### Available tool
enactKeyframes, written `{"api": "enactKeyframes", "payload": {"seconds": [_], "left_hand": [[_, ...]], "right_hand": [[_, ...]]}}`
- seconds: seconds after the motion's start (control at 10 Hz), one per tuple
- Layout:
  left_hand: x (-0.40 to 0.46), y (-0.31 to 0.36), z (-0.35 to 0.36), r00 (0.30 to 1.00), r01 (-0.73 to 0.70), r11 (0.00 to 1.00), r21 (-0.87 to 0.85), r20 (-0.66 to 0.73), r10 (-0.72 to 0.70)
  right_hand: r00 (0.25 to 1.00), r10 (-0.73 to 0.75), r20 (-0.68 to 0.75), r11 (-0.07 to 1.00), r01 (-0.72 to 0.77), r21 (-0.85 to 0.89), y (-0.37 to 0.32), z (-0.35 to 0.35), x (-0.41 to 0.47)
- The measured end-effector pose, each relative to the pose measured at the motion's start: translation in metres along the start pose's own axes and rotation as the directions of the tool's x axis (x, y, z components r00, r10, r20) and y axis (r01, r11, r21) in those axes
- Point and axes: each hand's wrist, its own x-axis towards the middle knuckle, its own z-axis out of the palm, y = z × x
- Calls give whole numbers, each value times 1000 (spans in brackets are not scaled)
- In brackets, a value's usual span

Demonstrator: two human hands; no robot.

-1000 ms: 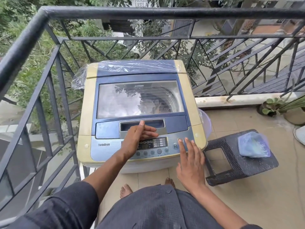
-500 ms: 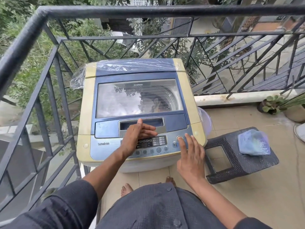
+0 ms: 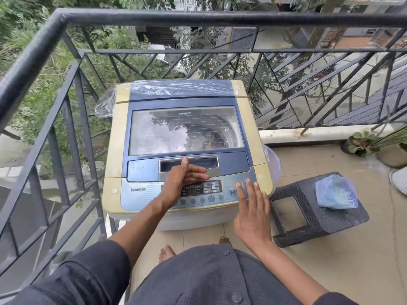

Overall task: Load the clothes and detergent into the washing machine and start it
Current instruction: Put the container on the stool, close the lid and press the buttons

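Washing machine (image 3: 187, 137), blue-and-cream, lid closed; left hand (image 3: 182, 179) and right hand (image 3: 251, 208) flat-fingered over controls.

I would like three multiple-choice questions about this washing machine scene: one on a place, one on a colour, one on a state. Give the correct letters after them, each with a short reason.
1. Where does the detergent bag lie?
A. on the dark stool
B. on the machine's lid
C. on the floor tiles

2. What colour is the panel around the lid window?
A. red
B. dark blue
C. white

3. How is the lid of the washing machine?
A. lifted fully open
B. taken off
C. closed flat

Answers:
1 A: the bag rests on the top of the stool, to the right of the machine.
2 B: the frame around the window is dark blue, with yellowed cream sides.
3 C: the lid lies flat, while the left hand is over its handle recess and the right hand reaches the control panel with straight fingers.
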Motion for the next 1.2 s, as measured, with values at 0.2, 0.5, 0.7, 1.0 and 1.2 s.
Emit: {"api": "enactKeyframes", "payload": {"seconds": [0.2,0.5,0.7,1.0,1.2], "left_hand": [[-1,-1,1,1000,-5,1000,-1,-21,5],[-4,2,-2,1000,3,1000,-2,-18,-3],[-3,6,-4,1000,-1,1000,11,5,1],[-8,3,-14,1000,5,1000,1,-14,-5],[-11,-2,-22,1000,1,1000,-18,-12,-1]], "right_hand": [[999,-44,1,999,44,-27,1,2,-4],[993,-119,12,993,120,-23,-3,-3,-5],[977,-208,35,978,208,2,-16,-6,-7],[937,-341,74,940,341,12,-45,-4,-10],[925,-366,102,930,367,11,-70,-10,-14]]}}
